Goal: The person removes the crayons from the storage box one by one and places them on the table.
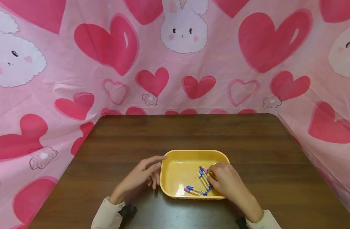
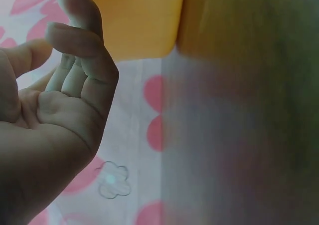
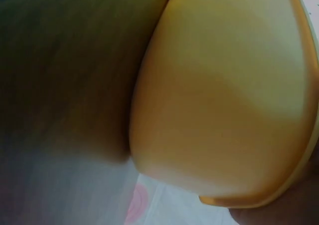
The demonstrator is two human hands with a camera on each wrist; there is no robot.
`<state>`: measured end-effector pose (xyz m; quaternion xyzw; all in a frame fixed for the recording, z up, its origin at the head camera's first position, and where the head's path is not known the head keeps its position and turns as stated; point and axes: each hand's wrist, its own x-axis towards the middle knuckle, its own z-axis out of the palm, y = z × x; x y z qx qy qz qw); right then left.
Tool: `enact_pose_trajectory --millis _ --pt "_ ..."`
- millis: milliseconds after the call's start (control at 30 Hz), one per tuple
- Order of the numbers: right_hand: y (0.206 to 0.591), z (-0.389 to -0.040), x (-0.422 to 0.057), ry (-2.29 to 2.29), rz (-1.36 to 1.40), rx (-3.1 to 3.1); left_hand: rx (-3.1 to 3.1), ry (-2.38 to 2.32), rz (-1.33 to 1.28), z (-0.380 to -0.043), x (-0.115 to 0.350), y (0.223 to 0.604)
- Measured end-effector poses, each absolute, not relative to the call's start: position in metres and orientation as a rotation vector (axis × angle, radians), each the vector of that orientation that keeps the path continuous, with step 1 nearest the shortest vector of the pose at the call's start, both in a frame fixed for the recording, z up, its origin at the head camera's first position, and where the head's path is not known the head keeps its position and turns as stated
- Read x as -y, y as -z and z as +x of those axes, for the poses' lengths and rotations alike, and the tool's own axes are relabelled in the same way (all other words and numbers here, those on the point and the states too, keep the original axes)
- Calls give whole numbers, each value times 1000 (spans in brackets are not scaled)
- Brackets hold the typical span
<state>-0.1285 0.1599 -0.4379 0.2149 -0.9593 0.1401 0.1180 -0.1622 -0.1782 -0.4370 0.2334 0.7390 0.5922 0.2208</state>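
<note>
A yellow plastic tray (image 1: 178,152) stands on the table with several crayons (image 1: 203,178) lying in its right half and near its front side. They have blue and yellow wrappers and purple, blue, yellow and pink tips. My right hand (image 1: 227,179) reaches over the tray's right side, fingers bent down right beside the crayons. Whether it pinches one, I cannot tell; the fingertips are partly hidden. My left hand (image 1: 140,175) is at the tray's left rim, index finger extended to it, the other fingers loosely bent. In the left wrist view that hand (image 2: 65,95) holds nothing.
The dark wooden table (image 1: 120,136) extends around the tray on all sides. Behind and beside it hangs a pink cloth (image 1: 218,54) printed with hearts and rabbits. The right wrist view is filled mostly by the tray's outer wall (image 3: 224,100).
</note>
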Motion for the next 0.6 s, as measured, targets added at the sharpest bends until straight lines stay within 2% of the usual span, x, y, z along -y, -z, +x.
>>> enact_pose_trajectory --millis 600 --pt "440 -125 -161 -373 599 2861 -1812 -1721 627 -164 177 452"
